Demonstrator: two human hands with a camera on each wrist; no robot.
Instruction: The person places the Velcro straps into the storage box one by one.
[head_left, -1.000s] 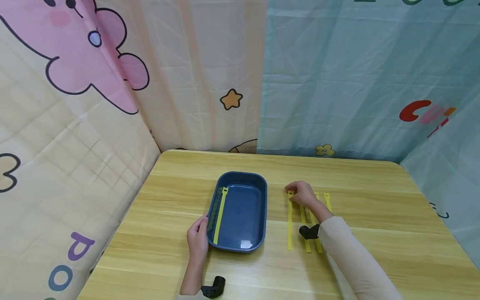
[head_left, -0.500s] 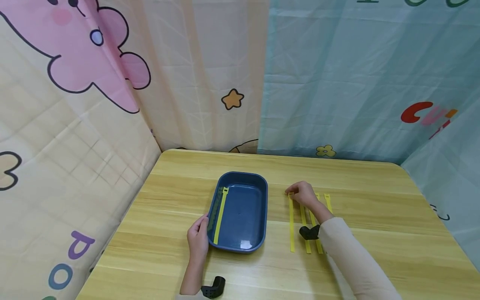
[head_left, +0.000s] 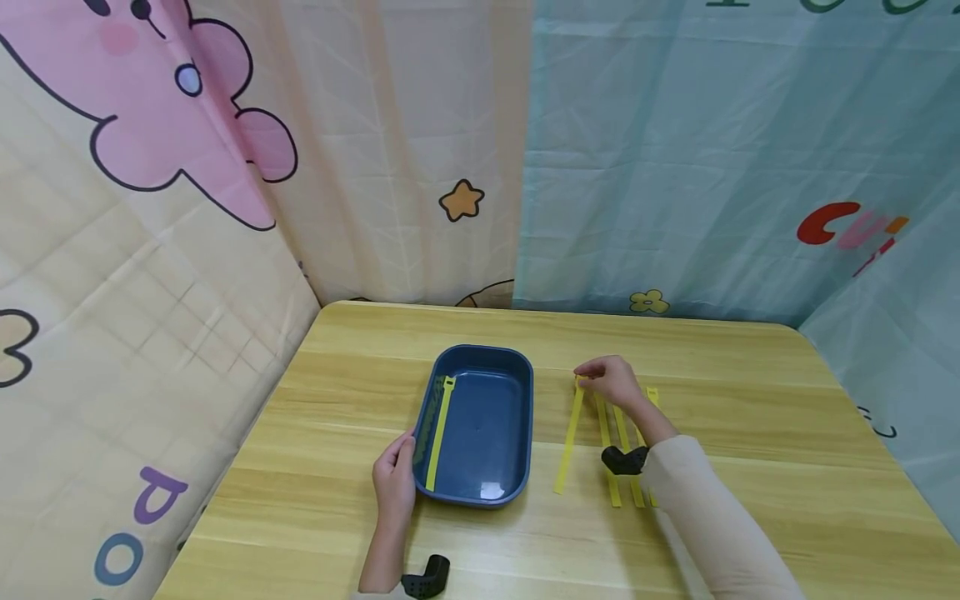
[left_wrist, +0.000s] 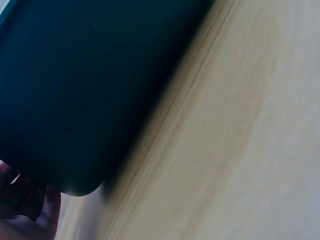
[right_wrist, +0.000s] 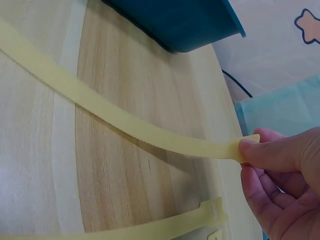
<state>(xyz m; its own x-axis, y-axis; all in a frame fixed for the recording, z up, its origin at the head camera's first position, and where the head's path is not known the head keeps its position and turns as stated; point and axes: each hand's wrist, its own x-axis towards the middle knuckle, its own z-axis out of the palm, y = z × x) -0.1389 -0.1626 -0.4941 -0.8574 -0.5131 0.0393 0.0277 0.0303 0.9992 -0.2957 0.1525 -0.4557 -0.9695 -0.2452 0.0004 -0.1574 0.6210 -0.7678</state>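
A blue rectangular tray (head_left: pixel 483 433) stands on the table, and a yellow cable tie (head_left: pixel 440 433) lies lengthwise along its left side. My left hand (head_left: pixel 394 479) grips the tray's near left wall; the left wrist view shows the fingers at the tray's corner. Between thumb and fingers my right hand (right_wrist: pixel 285 172) pinches the slotted head end of another yellow strap-like cable tie (right_wrist: pixel 130 122). That end is raised off the table, and the strap slants down toward the near left. Several more yellow cable ties (head_left: pixel 606 433) lie side by side under the right forearm, partly hidden by it.
The light wooden table (head_left: pixel 315 467) ends at a back edge against printed cloth curtains (head_left: pixel 645 167). Black wrist mounts (head_left: pixel 624 461) sit on both wrists.
My right hand has lifted the cable tie's head slightly, and its tail has swung left toward the tray. The left hand and the tray stay in place.
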